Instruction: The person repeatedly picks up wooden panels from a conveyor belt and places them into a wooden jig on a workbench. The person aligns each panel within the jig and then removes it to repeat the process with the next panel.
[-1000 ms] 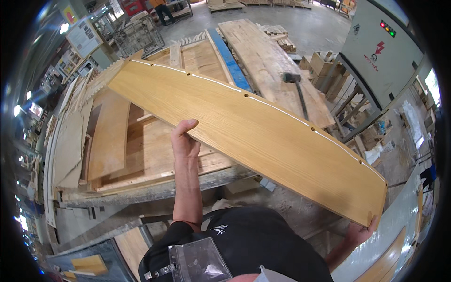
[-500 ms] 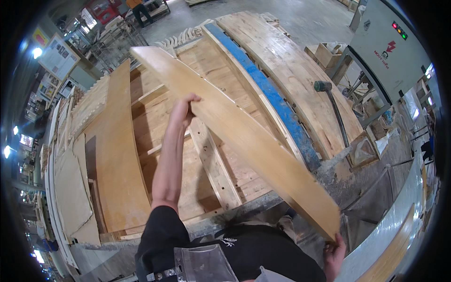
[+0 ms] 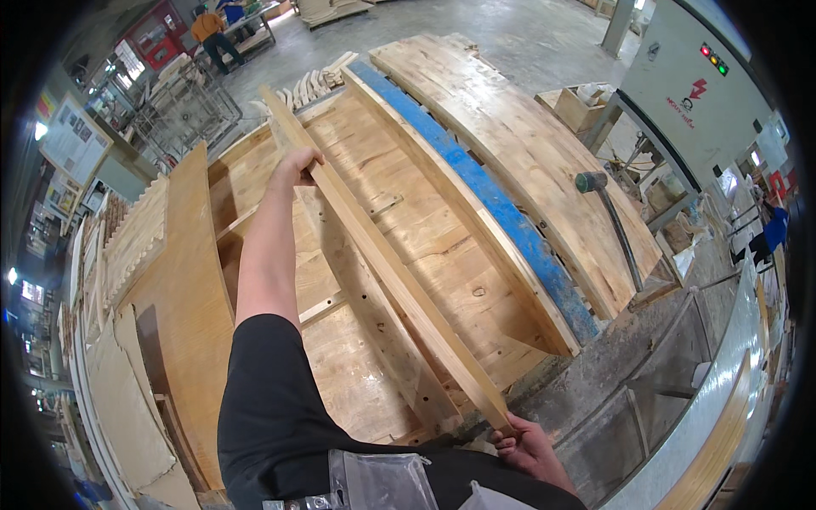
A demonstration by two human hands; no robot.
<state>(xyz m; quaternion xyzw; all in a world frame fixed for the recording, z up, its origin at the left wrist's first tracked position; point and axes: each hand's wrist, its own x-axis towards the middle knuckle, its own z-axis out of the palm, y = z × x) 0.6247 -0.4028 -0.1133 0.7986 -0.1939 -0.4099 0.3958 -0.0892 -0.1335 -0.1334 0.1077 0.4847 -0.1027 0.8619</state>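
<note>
A long, slim wooden board [image 3: 393,270] slants across the view, turned so that its narrow edge faces up. My left hand [image 3: 301,165] is closed round it toward its far end. At the near end, my right hand [image 3: 527,448] grips the board's tip. Beneath it lies a large wooden frame [image 3: 463,219] with a plywood bottom and upright divider rails. One of these rails [image 3: 361,293], drilled with holes, runs just left of the board. Whether the board touches the frame is hard to make out.
Right of the frame runs a blue strip [image 3: 476,161], then a thick wood panel [image 3: 501,110] with a mallet [image 3: 614,223] on it. A plywood sheet [image 3: 174,289] covers the left side. A grey electrical cabinet [image 3: 693,85] stands at the right; two people are far off.
The board has turned from showing its broad face to standing on edge. Both hands moved left with it, and its near end swung left over the frame.
</note>
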